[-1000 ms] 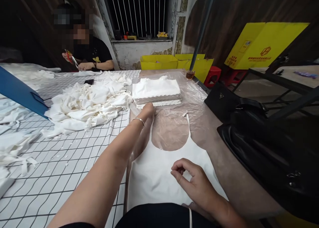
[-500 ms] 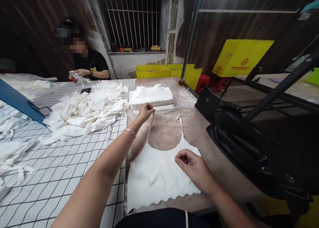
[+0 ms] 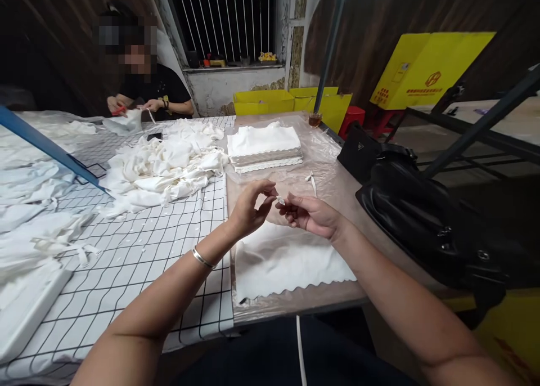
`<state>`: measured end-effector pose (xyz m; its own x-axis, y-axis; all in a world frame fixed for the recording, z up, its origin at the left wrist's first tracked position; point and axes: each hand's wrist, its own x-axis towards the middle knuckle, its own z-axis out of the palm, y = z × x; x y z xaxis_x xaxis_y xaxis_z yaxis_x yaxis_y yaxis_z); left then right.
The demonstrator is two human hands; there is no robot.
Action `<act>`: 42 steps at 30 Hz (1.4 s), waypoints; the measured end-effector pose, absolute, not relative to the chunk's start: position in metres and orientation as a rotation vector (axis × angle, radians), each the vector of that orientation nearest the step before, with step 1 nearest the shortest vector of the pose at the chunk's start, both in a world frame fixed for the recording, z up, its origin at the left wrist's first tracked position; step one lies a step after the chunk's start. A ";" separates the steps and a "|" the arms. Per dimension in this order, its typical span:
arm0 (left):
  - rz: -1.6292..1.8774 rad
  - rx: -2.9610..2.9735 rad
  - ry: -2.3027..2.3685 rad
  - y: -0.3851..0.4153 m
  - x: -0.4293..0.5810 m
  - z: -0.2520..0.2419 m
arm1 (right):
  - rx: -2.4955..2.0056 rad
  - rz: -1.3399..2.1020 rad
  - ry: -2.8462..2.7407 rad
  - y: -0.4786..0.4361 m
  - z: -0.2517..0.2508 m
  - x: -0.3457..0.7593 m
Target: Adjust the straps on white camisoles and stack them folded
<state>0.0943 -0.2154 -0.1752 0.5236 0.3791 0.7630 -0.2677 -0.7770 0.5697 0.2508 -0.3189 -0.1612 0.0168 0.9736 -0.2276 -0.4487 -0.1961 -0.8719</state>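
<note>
A white strappy top [image 3: 291,268] with a scalloped hem lies flat on the plastic-covered table in front of me. Above it, my left hand [image 3: 253,209] and my right hand [image 3: 312,214] meet, fingertips pinched on a small white strap end [image 3: 280,200]. My fingers partly cover it, and its exact shape is hard to make out. The top's other strap [image 3: 312,182], tied in a small knot, rests on the plastic just beyond my right hand. Both forearms hide parts of the top's edges.
A stack of folded white tops [image 3: 265,147] stands beyond my hands. Left of it is a loose heap of white garments [image 3: 164,161] on a checked cloth [image 3: 169,268]. A black bag [image 3: 405,223] lies at the right edge. Across the table a person [image 3: 152,93] handles white fabric with red-handled scissors.
My right hand has come up and left from over the top to meet my left hand at the strap end. The left hand has moved slightly nearer. My view has shifted.
</note>
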 end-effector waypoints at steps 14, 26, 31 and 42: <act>0.427 2.563 1.010 -0.241 0.057 -0.218 | -1.244 1.293 -0.631 -0.301 -0.164 0.262; 0.152 2.310 1.096 -0.260 0.051 -0.220 | -1.472 1.124 -1.168 -0.311 -0.223 0.235; 0.219 2.193 1.069 -0.263 0.049 -0.223 | -1.528 1.032 -1.473 -0.309 -0.232 0.232; 0.323 2.113 1.074 -0.266 0.048 -0.225 | -1.559 0.983 -1.555 -0.314 -0.234 0.230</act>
<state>0.0478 -0.2655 -0.2247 0.6191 0.7790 -0.0993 0.5949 -0.3827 0.7069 0.2300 -0.3138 -0.2341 -0.0155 0.9994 -0.0296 0.4559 -0.0193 -0.8898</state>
